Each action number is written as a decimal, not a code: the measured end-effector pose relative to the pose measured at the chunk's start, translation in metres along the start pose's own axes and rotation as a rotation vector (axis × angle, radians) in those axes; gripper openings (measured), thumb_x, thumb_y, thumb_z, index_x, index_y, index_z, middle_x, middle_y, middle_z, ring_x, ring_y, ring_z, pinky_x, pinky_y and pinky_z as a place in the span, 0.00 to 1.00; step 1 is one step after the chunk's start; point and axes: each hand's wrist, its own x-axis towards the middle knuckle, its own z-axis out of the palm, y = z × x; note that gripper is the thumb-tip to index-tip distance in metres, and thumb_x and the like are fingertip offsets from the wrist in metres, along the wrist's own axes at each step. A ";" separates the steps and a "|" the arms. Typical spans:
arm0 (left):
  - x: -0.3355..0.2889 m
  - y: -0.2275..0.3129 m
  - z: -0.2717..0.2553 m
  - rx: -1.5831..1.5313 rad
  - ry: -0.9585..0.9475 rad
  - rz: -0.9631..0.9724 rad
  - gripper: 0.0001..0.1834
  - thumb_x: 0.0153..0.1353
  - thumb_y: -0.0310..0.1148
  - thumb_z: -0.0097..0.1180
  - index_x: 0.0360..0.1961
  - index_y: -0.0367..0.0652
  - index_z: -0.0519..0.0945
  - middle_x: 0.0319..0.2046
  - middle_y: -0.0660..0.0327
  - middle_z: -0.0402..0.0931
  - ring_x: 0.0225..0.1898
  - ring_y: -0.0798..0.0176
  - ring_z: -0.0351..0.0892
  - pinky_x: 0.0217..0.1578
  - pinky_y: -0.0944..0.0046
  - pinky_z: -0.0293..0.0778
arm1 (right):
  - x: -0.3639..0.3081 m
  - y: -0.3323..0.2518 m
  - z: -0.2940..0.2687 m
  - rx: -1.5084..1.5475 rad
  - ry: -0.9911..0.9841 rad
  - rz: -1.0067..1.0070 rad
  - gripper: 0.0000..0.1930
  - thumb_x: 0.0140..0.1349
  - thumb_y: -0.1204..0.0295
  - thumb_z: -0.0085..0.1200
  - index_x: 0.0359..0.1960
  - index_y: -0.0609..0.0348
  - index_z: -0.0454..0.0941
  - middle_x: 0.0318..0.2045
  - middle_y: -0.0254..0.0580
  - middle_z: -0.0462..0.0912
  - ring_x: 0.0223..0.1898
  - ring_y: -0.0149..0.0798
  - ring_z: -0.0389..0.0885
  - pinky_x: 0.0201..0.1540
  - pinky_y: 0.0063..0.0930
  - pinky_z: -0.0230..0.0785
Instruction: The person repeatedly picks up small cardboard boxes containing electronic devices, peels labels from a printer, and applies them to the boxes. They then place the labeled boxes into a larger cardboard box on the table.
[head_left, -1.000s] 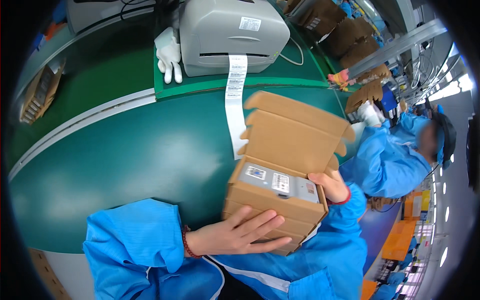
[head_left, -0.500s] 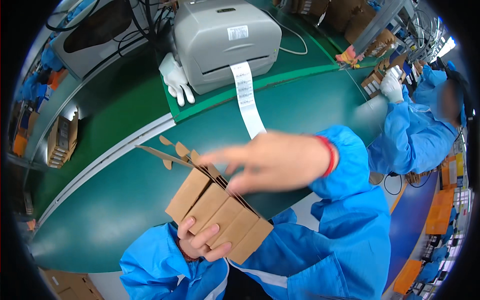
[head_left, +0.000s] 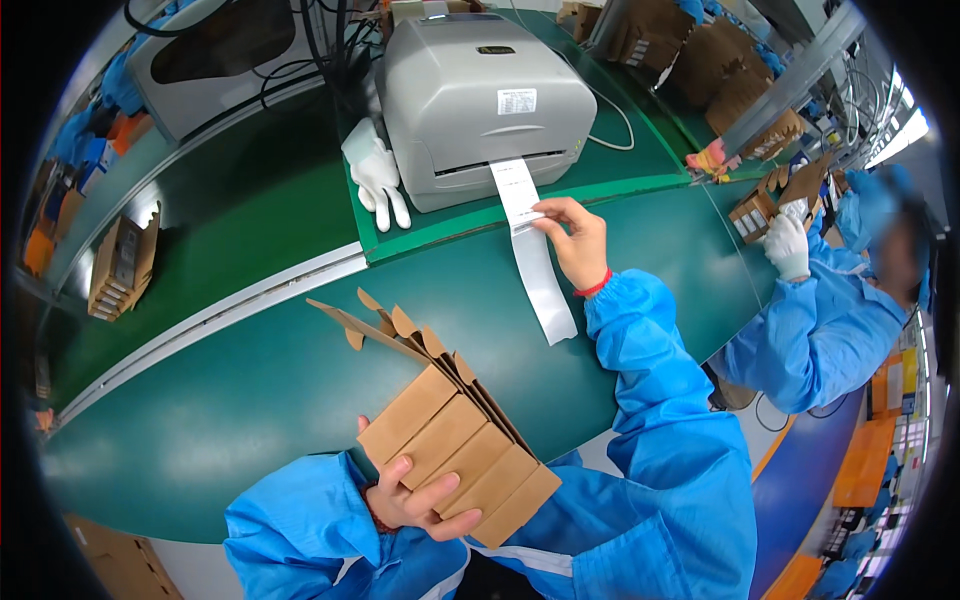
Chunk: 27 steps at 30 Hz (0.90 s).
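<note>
Several small brown cardboard boxes (head_left: pixel 470 440) stand side by side in my left hand (head_left: pixel 420 500), whose fingers wrap round their near side. Their lid flaps stick up open at the far side. My right hand (head_left: pixel 575 240) pinches the edge of a white label strip (head_left: pixel 545 285) between thumb and fingertips. The strip hangs from the front slot of a grey label printer (head_left: pixel 485 110) and its loose end curls down onto the green table. Some print shows on its upper part.
A white glove (head_left: pixel 375 180) lies left of the printer. Another group of cardboard boxes (head_left: pixel 122 268) sits on the green conveyor (head_left: pixel 230 220) at the left, beyond a metal rail (head_left: pixel 240 295). At the right, a person in blue (head_left: pixel 820 320) with white gloves handles an open carton (head_left: pixel 755 212).
My right hand has left the box flaps and moved up and away to the label strip, which it now pinches. My left hand still holds the boxes, slightly lower in the view.
</note>
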 end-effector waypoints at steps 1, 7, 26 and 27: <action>0.005 0.000 0.001 -0.005 0.014 -0.018 0.15 0.56 0.46 0.44 0.46 0.68 0.65 0.50 0.63 0.64 0.57 0.50 0.58 0.48 0.26 0.51 | 0.001 -0.002 -0.001 -0.009 0.021 -0.014 0.05 0.48 0.81 0.56 0.29 0.64 0.77 0.24 0.40 0.79 0.27 0.32 0.77 0.33 0.22 0.69; 0.006 -0.002 -0.001 -0.082 -0.034 -0.103 0.17 0.53 0.46 0.47 0.45 0.75 0.64 0.50 0.70 0.61 0.58 0.51 0.49 0.47 0.19 0.45 | 0.001 -0.018 -0.009 -0.099 0.067 -0.074 0.03 0.49 0.82 0.55 0.26 0.65 0.76 0.25 0.40 0.80 0.28 0.33 0.77 0.33 0.21 0.68; 0.010 0.000 0.000 -0.081 -0.023 -0.193 0.18 0.56 0.44 0.48 0.49 0.73 0.63 0.53 0.74 0.59 0.57 0.59 0.52 0.45 0.20 0.52 | -0.056 -0.221 0.039 -0.116 -0.546 0.078 0.06 0.43 0.81 0.61 0.24 0.62 0.77 0.18 0.38 0.75 0.14 0.29 0.72 0.16 0.19 0.62; 0.009 0.000 0.000 -0.075 -0.024 -0.191 0.18 0.56 0.44 0.48 0.49 0.74 0.63 0.53 0.74 0.59 0.57 0.59 0.52 0.45 0.20 0.52 | -0.057 -0.220 0.039 -0.105 -0.544 0.087 0.06 0.43 0.81 0.61 0.24 0.62 0.77 0.18 0.38 0.75 0.14 0.29 0.72 0.16 0.19 0.62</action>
